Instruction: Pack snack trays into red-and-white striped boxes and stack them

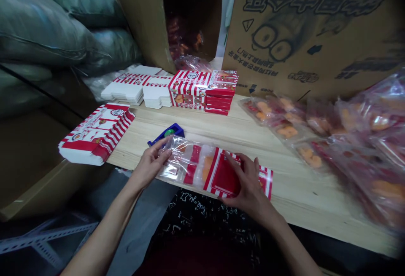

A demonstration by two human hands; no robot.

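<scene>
My left hand [153, 160] pinches the left end of a clear plastic package [178, 161] with orange and red pieces inside. The package's right part runs into a red-and-white striped carton [223, 174], which lies near the table's front edge. My right hand [249, 183] is wrapped over that carton, thumb at the near edge and fingers across the top. Just beyond my left hand sits a blue tape dispenser [167, 133] with a green core. How far the package reaches inside the carton is hidden.
Flat striped cartons [98, 130] are stacked at the left, with more cartons [190, 88] at the back. Clear packages [287, 130] pile up on the right of the wooden table [202, 126]. An open cardboard box [145, 19] and a large printed box [313, 36] stand behind.
</scene>
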